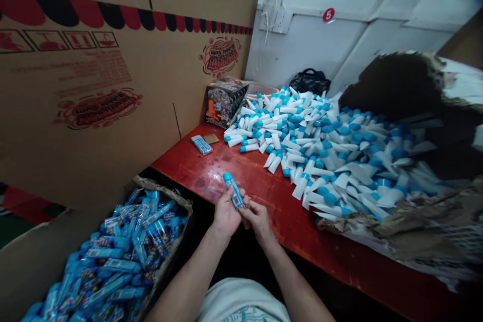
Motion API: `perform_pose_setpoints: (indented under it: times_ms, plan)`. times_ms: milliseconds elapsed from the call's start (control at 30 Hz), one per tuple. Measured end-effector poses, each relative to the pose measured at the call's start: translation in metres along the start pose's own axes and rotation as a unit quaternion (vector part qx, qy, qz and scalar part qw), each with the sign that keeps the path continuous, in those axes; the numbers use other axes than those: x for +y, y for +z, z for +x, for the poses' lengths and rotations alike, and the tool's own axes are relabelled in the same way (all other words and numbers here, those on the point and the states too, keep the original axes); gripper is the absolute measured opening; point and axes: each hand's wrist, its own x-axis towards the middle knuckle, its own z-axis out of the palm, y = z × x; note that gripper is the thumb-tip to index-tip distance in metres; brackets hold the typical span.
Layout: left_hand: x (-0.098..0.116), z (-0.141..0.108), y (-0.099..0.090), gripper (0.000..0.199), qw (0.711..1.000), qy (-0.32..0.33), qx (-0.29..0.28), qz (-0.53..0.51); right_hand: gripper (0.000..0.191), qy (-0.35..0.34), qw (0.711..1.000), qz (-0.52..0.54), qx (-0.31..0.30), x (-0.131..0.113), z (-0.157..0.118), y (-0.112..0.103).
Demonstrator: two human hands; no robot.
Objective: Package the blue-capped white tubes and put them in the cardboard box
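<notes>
The left hand (225, 214) and right hand (258, 223) clench a blue-capped tube (234, 190) between their fingers (244, 207). Its long axis slants, the capped end pointing far and left, above the left hand.

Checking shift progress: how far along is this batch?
Done: the box at left holds many wrapped tubes. In hand: one wrapped tube, gripped by the left hand and right hand. Left: a large heap of white tubes with blue caps, no wrappers visible, on the red table. Exact counts can't be told.
</notes>
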Motion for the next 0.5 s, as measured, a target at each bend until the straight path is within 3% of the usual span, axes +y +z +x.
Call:
perform_pose_setpoints:
  times_ms: [200, 333, 433, 500]
  plan:
    - [0.013, -0.009, -0.004, 0.011, 0.997, 0.047, 0.03, 0.049, 0.036, -0.014, 0.993, -0.119, -0.023, 0.004, 0.004, 0.01]
    - [0.043, -0.02, -0.023, 0.022, 0.979, 0.134, 0.076, 0.13, 0.033, -0.026, 0.981, -0.178, -0.066, 0.0, 0.017, 0.012]
    - [0.081, -0.036, -0.051, 0.041, 0.94, 0.231, 0.14, 0.208, 0.02, -0.079, 0.966, -0.242, -0.043, -0.007, 0.038, 0.009]
    - [0.11, -0.05, -0.075, 0.045, 0.881, 0.297, 0.217, 0.299, 0.014, -0.119, 0.951, -0.285, -0.023, -0.011, 0.057, 0.007]
